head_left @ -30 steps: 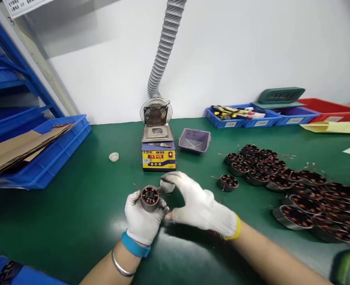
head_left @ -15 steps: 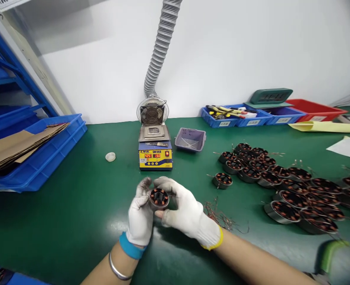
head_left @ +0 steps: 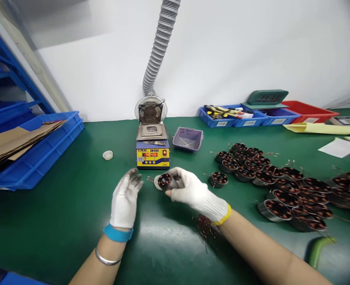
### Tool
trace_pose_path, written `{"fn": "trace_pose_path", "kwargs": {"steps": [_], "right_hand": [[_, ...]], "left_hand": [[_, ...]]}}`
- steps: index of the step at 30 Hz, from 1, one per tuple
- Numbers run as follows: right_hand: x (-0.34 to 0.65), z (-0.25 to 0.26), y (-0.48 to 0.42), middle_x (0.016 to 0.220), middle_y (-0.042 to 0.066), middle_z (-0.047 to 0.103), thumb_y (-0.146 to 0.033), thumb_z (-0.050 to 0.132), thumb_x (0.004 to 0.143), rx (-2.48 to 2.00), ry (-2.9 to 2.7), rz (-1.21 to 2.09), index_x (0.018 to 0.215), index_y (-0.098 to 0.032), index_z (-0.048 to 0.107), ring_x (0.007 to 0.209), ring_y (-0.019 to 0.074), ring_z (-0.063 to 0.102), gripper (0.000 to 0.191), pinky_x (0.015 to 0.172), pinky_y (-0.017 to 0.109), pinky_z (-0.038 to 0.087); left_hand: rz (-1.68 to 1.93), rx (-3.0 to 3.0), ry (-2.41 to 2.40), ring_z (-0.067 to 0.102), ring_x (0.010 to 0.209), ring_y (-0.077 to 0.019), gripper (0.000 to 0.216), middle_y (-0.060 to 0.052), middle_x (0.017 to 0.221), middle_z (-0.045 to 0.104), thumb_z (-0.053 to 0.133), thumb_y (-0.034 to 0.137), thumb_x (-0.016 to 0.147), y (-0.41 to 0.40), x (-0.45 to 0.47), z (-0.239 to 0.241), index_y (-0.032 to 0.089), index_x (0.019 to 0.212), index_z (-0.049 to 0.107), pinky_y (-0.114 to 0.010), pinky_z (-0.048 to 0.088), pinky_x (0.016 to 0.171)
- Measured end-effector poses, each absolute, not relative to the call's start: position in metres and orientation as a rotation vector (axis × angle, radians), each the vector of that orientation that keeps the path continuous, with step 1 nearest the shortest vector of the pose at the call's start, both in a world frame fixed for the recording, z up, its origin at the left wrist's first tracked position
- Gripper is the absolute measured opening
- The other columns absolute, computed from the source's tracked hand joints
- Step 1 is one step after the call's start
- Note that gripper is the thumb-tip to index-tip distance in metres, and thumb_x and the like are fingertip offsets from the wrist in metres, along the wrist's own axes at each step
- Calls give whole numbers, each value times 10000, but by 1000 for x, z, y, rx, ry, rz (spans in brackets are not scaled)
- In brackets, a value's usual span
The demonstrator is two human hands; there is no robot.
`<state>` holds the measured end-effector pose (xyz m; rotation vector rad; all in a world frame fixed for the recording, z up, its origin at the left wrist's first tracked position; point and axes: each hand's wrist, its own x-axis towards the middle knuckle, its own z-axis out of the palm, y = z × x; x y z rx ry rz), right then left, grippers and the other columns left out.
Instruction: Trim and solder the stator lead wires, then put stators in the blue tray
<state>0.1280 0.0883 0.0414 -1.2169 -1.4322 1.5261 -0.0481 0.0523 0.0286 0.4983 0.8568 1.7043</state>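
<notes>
In my right hand (head_left: 189, 192), gloved in white, a small motor stator (head_left: 164, 180) with black core and copper windings is gripped by its rim. It is tilted, and its lead wires (head_left: 150, 179) point left. Behind and below it shows part of a round pale dish (head_left: 157, 183); whether they touch I cannot tell. My left hand (head_left: 125, 198), also gloved, is apart to the left with fingers loosely spread and nothing in it. Just beyond both hands stands a blue and yellow solder pot (head_left: 153, 155) with a lit display.
Many similar stators (head_left: 263, 178) cover the right side. Copper wire scraps (head_left: 206, 227) lie by my right wrist. A purple bin (head_left: 188, 139) sits right of the pot, a small white cap (head_left: 107, 154) left. A green-handled tool (head_left: 318, 251) lies front right; a blue crate (head_left: 44, 158) stands left.
My left hand has let go of the stator and moved left. My right hand has carried the stator forward toward the solder pot and tilted it, uncovering the pale dish.
</notes>
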Motion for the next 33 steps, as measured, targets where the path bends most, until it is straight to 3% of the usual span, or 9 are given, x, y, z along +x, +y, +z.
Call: {"fn": "trace_pose_path", "kwargs": {"steps": [5, 12, 20, 27, 33], "right_hand": [[150, 34, 109, 856, 0, 660, -217, 658, 553, -1648, -1845, 950, 912, -205, 571, 797, 202, 624, 369, 669, 296, 451], [138, 44, 99, 963, 9, 663, -303, 629, 597, -1937, -2089, 681, 1000, -279, 609, 873, 270, 612, 404, 635, 319, 387], [142, 37, 103, 984, 27, 658, -356, 649, 665, -1770, -1940, 720, 1090, -234, 572, 886, 230, 616, 449, 735, 336, 455], [146, 30, 101, 1179, 118, 573, -172, 559, 786, -1348, -2462, -288, 1107, -189, 592, 977, 288, 521, 323, 750, 388, 432], [130, 29, 98, 1184, 109, 595, -151, 428, 893, -1450, -2662, -475, 1126, -213, 609, 952, 292, 533, 301, 706, 384, 415]], "left_hand": [[1755, 363, 1005, 630, 833, -156, 243, -42, 919, 667, 650, 374, 726, 63, -57, 16, 170, 859, 654, -288, 468, 756], [1719, 425, 1133, 629, 750, -162, 368, -76, 907, 658, 706, 424, 627, 68, -50, -1, 150, 860, 626, -277, 466, 682], [1690, 490, 1161, 629, 749, -163, 387, -75, 920, 650, 716, 445, 632, 69, -48, -7, 154, 872, 627, -278, 469, 666], [1673, 578, 1221, 627, 770, -178, 364, -90, 964, 647, 720, 431, 636, 70, -44, -7, 149, 854, 647, -298, 478, 677], [1646, 601, 1235, 623, 775, -173, 368, -84, 969, 641, 719, 413, 644, 72, -41, -5, 152, 889, 637, -298, 480, 693]]}}
